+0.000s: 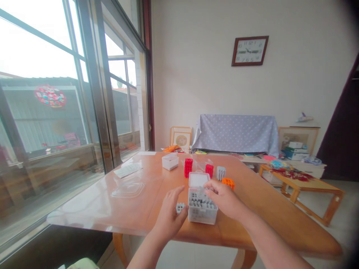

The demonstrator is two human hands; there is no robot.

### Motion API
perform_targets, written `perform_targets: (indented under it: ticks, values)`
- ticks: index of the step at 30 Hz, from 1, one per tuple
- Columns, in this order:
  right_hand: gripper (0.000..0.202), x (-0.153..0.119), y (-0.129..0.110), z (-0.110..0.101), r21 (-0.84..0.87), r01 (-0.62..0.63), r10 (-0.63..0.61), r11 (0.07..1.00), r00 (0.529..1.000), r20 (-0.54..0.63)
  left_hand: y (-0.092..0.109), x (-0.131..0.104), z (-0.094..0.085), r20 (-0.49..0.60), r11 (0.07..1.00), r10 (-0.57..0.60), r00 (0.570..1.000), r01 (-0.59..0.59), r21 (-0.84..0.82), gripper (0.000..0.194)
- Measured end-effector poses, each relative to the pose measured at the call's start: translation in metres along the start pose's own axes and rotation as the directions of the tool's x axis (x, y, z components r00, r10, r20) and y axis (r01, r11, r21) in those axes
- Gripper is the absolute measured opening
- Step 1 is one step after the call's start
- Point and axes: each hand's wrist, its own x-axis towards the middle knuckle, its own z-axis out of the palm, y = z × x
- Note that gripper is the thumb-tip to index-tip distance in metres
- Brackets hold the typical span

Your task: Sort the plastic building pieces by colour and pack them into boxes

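A clear plastic box [202, 216] with its lid [199, 179] raised stands near the front of the table, filled with small grey and white plastic pieces [201, 203]. My right hand [224, 198] reaches over its right side, thumb and fingers pinched together at the pieces; what they hold is not clear. To the left of the box, my left hand [170, 209] has its thumb and fingers apart and holds nothing. A small grey lattice block [180, 207] lies beside it, partly hidden by the hand.
Behind the box stand two red lattice blocks [189, 168], a grey block [221, 172] and an orange block [228, 183]. A white tub [170, 162], a clear lid [128, 189] and a paper sheet [128, 170] lie farther left. The wooden table [269, 220] has a rounded right end.
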Motion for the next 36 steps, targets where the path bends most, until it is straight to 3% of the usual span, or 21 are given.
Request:
perform_targets:
  ticks: [4,8,20,26,36]
  values:
    - [0.018,-0.004,0.022,-0.007,-0.113,-0.007,0.004,0.994,1.000,-0.029,-0.041,-0.018,0.016,-0.028,0.986,-0.159,0.987,0.160,0.035,0.051]
    - [0.019,-0.010,0.028,-0.007,-0.211,0.003,-0.002,0.978,1.000,0.007,-0.062,-0.031,0.026,0.040,0.967,-0.248,0.968,0.244,0.072,0.052]
    - [0.025,-0.014,0.018,-0.007,-0.487,0.045,0.001,0.872,0.996,0.093,-0.048,-0.023,0.019,0.208,0.931,-0.338,0.918,0.294,0.218,0.060]
    - [0.030,-0.015,0.013,-0.007,-0.566,0.091,-0.019,0.820,0.991,0.132,-0.050,-0.023,0.022,0.208,0.914,-0.371,0.905,0.316,0.256,0.062]
    - [0.034,-0.018,0.004,-0.006,-0.546,0.093,-0.013,0.832,0.989,0.148,-0.055,-0.022,0.027,0.212,0.882,-0.418,0.883,0.339,0.328,0.059]
